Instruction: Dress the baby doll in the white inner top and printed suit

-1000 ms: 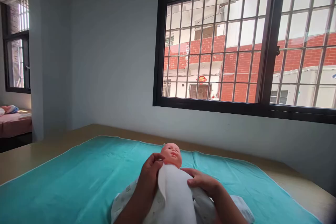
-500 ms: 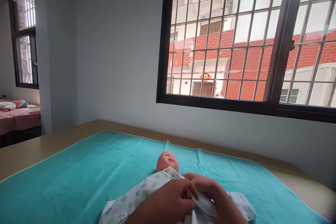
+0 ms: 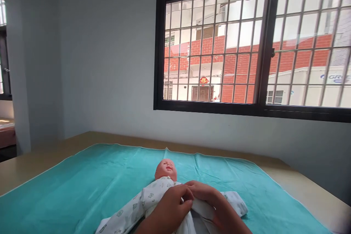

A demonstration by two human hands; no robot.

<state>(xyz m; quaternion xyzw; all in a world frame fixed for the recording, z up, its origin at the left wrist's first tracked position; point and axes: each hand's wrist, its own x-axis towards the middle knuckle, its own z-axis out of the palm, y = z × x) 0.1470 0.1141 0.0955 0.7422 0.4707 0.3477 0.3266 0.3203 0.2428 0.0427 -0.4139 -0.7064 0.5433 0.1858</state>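
A baby doll [image 3: 166,170] lies on its back on a turquoise cloth [image 3: 95,175], head toward the wall. It wears a white baby shirt [image 3: 153,194] printed with small animal figures, its sleeves spread to both sides. Over the doll's chest, my left hand [image 3: 177,204] has its fingers curled, thumb and forefinger pinching the shirt front. My right hand [image 3: 203,191] meets it from the right, fingers bent down onto the same part of the shirt. The hands touch or nearly touch, and the pinched spot is mostly hidden behind the fingers.
The cloth covers much of a light wooden table [image 3: 276,166] that stands against a grey wall [image 3: 109,62]. Above it is a dark-framed window [image 3: 208,106] with metal bars. A wall edge [image 3: 24,80] stands at the left, with part of a bed [image 3: 7,135] beyond.
My view has turned slightly right, so the doll and window sit further left. Both hands stay at the shirt front, and my left fingers have drawn closer together.
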